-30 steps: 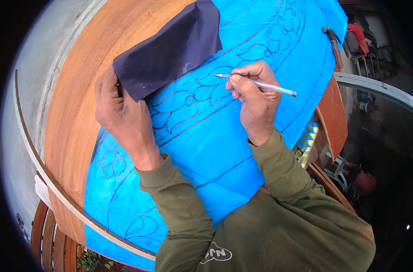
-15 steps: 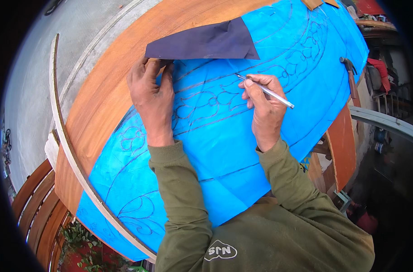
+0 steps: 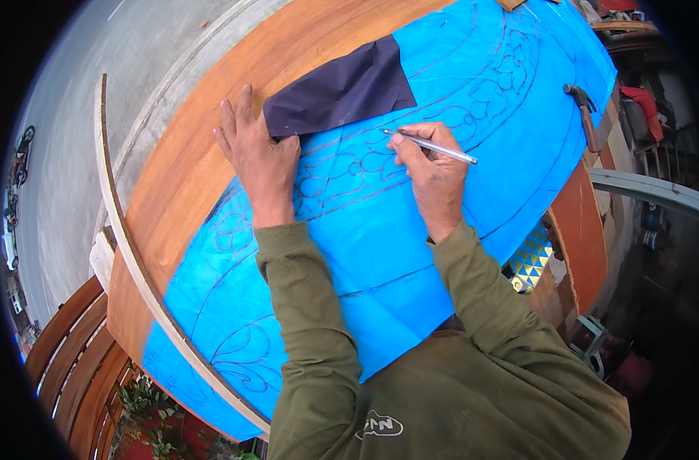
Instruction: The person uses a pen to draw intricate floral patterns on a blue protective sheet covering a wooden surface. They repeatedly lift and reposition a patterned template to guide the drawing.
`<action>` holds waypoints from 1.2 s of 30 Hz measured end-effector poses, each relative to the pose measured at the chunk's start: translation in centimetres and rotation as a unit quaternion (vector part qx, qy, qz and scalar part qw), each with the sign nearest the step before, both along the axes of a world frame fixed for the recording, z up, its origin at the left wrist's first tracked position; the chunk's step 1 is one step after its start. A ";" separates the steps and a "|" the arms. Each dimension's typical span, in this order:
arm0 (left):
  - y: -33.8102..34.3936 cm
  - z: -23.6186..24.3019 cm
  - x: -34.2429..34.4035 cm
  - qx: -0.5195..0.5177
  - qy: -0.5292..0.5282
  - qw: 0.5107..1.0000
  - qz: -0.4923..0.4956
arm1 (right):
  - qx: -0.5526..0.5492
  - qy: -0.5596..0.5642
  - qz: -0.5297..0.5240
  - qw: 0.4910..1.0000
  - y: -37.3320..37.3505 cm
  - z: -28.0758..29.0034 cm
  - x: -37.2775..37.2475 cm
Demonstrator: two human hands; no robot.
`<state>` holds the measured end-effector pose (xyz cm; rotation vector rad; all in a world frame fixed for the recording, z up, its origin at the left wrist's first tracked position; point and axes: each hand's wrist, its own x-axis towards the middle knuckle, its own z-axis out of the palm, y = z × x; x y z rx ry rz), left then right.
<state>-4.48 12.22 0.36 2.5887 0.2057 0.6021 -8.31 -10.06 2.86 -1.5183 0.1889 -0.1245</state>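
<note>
My left hand (image 3: 259,157) lies with its fingers spread on the bare wood and its thumb on blue paper. A dark purple-black sheet, perhaps carbon paper (image 3: 342,88), rests between that thumb and forefinger at its left end. My right hand (image 3: 437,184) grips a slim silver pen (image 3: 445,149), tip pointing left, just below the dark sheet's lower edge. Under both hands spreads the large blue paper (image 3: 395,307), drawn with dark curved lines and flower and scroll patterns. Whether the tip touches the paper, I cannot tell.
A wooden board (image 3: 173,199) lies under the blue paper. A thin curved wood strip (image 3: 146,287) crosses its left side. On the right edge rests a hammer (image 3: 583,115). Beyond are a slatted wooden bench (image 3: 73,360), a reddish-brown panel (image 3: 579,238) and a pale metal bar (image 3: 648,186).
My left fingers have left the dark sheet's edge and spread on the wood. The sheet's left end sits lower and lies flatter. My right hand stays near the same drawn lines with the pen.
</note>
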 end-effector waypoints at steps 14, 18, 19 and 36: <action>3.5 -1.3 4.6 -0.113 0.015 0.994 0.005 | -0.022 -0.023 0.007 0.999 -0.4 -0.3 -0.3; 4.0 -1.7 4.3 -0.070 0.020 0.997 -0.006 | -0.009 -0.034 -0.011 0.999 0.1 0.4 -0.5; 4.1 -1.7 4.2 -0.063 0.033 0.997 -0.010 | -0.006 -0.031 -0.015 0.999 0.1 0.5 -0.6; 3.8 -0.6 4.8 -0.288 -0.054 0.956 0.023 | -0.043 -0.002 0.039 0.998 0.4 0.6 -1.0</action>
